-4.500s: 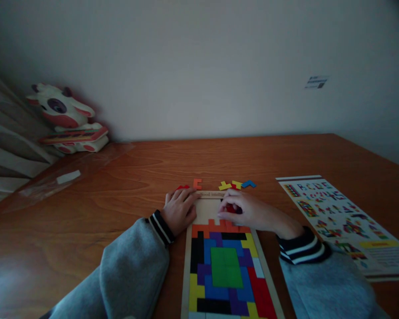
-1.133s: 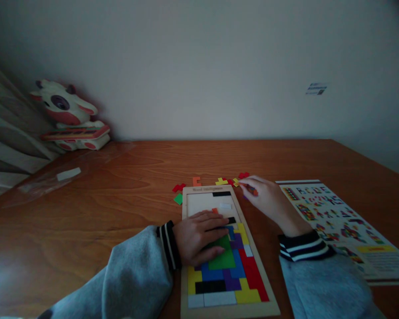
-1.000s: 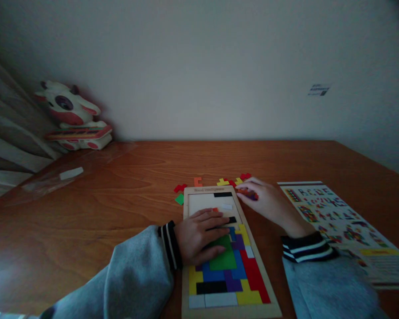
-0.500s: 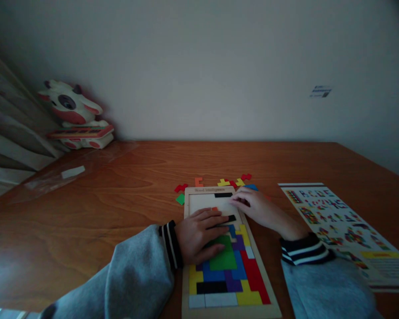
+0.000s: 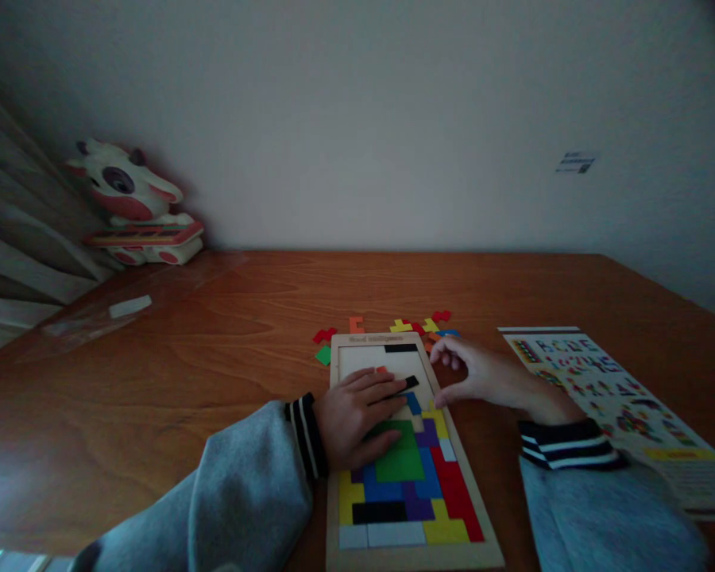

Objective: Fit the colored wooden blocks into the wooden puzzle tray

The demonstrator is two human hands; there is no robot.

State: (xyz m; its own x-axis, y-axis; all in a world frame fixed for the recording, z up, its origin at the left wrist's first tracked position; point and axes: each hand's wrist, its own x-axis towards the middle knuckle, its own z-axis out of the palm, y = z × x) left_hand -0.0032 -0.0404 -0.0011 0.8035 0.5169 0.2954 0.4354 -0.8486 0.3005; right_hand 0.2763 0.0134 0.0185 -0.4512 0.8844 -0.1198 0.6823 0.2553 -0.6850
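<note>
A wooden puzzle board [image 5: 492, 548] lies on the table, its lower part filled with coloured block pieces. My left hand [image 5: 357, 421] rests flat across its left and middle part, fingers spread, covering some pieces. By its fingertips, a black strip [image 5: 412, 383] sits tilted, with a blue piece [image 5: 414, 403] below it. My right hand [image 5: 468, 369] is at the board's right edge, thumb and curled fingers apart with nothing visible between them. The thumb tip is close to a yellow piece [image 5: 436, 419]; I cannot tell whether they touch. Another black piece [image 5: 400, 348] lies at the board's top.
Loose red [image 5: 325, 335], green [image 5: 323, 355], orange [image 5: 356, 325] and yellow pieces [image 5: 400, 326] are scattered beyond the board. A printed pattern sheet [image 5: 620, 413] lies at right. On the far left stand a cow-shaped toy keyboard [image 5: 143, 206] and clear plastic wrap [image 5: 89, 322].
My right hand has drawn back to the right and nearer, its thumb parting from the fingers. The black strip has tilted and the blue piece has shifted. My left hand stays nearly in place.
</note>
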